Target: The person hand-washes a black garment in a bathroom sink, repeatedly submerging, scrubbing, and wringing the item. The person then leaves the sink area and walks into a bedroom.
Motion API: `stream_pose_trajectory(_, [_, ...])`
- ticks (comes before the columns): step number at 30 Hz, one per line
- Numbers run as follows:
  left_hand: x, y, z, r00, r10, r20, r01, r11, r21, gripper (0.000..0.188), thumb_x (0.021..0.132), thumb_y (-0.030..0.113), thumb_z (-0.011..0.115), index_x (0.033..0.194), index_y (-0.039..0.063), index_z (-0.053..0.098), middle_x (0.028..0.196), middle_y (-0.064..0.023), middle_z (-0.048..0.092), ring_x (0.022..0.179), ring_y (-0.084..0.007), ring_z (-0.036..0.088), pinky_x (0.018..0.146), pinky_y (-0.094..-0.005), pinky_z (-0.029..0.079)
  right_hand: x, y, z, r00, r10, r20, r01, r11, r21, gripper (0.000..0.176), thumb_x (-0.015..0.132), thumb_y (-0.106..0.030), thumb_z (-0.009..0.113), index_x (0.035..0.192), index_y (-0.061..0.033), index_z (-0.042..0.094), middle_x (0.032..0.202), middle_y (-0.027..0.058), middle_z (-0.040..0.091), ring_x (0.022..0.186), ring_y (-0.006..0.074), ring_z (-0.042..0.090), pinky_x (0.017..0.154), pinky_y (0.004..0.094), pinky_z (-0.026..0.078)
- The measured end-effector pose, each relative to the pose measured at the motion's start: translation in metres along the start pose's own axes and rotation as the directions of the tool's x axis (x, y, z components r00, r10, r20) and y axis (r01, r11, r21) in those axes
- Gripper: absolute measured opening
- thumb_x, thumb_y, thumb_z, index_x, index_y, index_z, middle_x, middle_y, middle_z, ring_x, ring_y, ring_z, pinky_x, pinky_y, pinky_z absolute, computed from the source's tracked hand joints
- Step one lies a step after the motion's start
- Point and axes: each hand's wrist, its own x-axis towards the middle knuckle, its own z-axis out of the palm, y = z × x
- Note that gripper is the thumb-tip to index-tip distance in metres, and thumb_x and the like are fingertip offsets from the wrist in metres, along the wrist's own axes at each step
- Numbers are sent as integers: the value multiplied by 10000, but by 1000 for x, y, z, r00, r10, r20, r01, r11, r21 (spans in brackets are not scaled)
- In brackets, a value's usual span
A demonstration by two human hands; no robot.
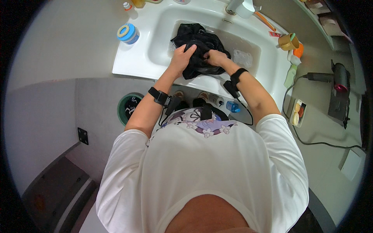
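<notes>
A wet-looking black cloth garment (204,39) is bunched up over the white washbasin (158,43), its lower end reaching the basin's front rim. My left hand (182,58) grips the garment's left part between thumb and fingers. On its right part my right hand (215,58) is closed, with the fingertips hidden in the folds. Cloudy water stands in the basin, and white suds (242,58) float to the right of my right hand. The faucet (243,8) is at the far rim.
A blue-lidded jar (128,34) and a small bottle (130,11) stand on the left rim. On the right are an orange-handled brush (265,21), a tan cup (288,42) and a green tube (290,76). A hair dryer (340,77) hangs on the wall; a green bucket (121,109) is below.
</notes>
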Motion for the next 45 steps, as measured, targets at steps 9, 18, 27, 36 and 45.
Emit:
stream_pose_trajectory(9, [44, -2, -45, 973, 115, -202, -63, 967, 246, 329, 921, 286, 630, 1024, -25, 654, 843, -63, 674, 785, -141, 592, 725, -307, 490, -79, 32, -65, 936, 139, -324, 215, 506, 835, 236, 900, -258, 653, 1014, -53, 679, 890, -8, 656, 815, 108, 604, 752, 283, 502])
stream_pose_trajectory(18, [37, 23, 14, 866, 415, 280, -497, 649, 576, 504, 737, 325, 803, 1076, 5, 612, 975, -121, 597, 824, -189, 594, 755, -316, 511, -117, -28, -113, 859, 79, -506, 486, 187, 854, 178, 943, -307, 616, 941, -128, 621, 855, -59, 575, 766, 41, 529, 693, 201, 482])
stream_pose_trajectory(27, [35, 30, 24, 993, -85, 87, 102, 970, -219, 177, 975, 291, 566, 1057, 137, 595, 972, 31, 643, 836, -70, 603, 647, -253, 500, -90, -37, -79, 829, -7, -559, 359, 772, 524, 495, 812, -404, 749, 1086, -7, 636, 980, 87, 682, 894, 173, 641, 818, 306, 507])
stream_pose_trajectory(36, [49, 26, -2, 986, -92, -138, 61, 975, -214, 319, 1011, 305, 475, 1116, 5, 485, 1054, -166, 605, 928, -287, 651, 754, -378, 591, -62, 1, -41, 863, 91, -496, 297, 703, 646, 282, 856, -151, 593, 1086, 3, 647, 897, 155, 698, 835, 269, 663, 789, 365, 496])
stream_pose_trajectory(45, [59, 6, -17, 911, -407, -72, 362, 870, -333, 563, 940, 440, 570, 1185, -44, 420, 1077, -203, 544, 974, -320, 616, 856, -484, 552, -83, -8, -57, 969, 53, -242, 237, 86, 968, 262, 933, -222, 610, 1142, -67, 633, 971, -1, 672, 866, 98, 613, 799, 267, 490])
